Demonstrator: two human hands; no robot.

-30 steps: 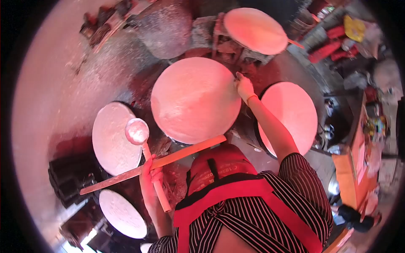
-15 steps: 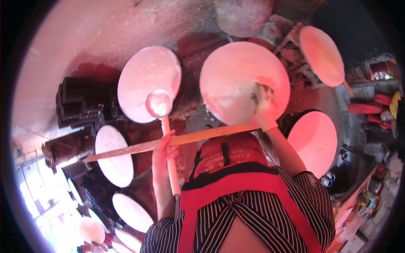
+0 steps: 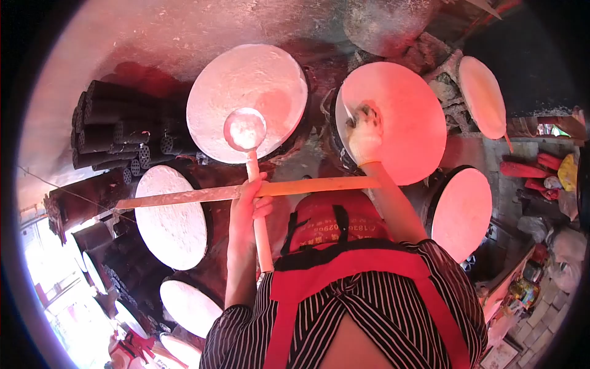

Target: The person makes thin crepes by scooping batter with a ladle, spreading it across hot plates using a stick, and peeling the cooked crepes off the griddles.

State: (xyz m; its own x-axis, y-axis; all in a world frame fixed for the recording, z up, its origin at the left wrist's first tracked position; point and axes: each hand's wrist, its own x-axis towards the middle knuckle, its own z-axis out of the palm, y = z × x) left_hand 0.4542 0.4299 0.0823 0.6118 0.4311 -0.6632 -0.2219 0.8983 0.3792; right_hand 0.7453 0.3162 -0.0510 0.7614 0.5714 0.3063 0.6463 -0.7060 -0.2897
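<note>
My left hand [image 3: 249, 200] is closed around the pale handle of a ladle [image 3: 246, 128] and a long flat wooden stick [image 3: 313, 186] that crosses it. White batter shows in the ladle's bowl, over the lower part of a white-coated round griddle [image 3: 227, 67]. My right hand [image 3: 367, 136] is at the left part of a second round griddle [image 3: 412, 117], fingers bent in at its pale surface. A thin white edge shows beside the fingertips. What the fingers pinch, if anything, is too small to make out. The stick's right end reaches my right forearm.
More round griddles stand about: one at the left [image 3: 172, 218], one lower left [image 3: 190, 307], one at the right [image 3: 464, 215]. A tilted pale disc [image 3: 482, 95] is at upper right. Black honeycomb coal briquettes [image 3: 117, 132] are stacked at left. Red cloth items [image 3: 522, 170] lie far right.
The view has shifted, so the griddles sit differently in it. My right hand has moved from the lower right of its griddle to its left part. The left hand keeps its hold.
</note>
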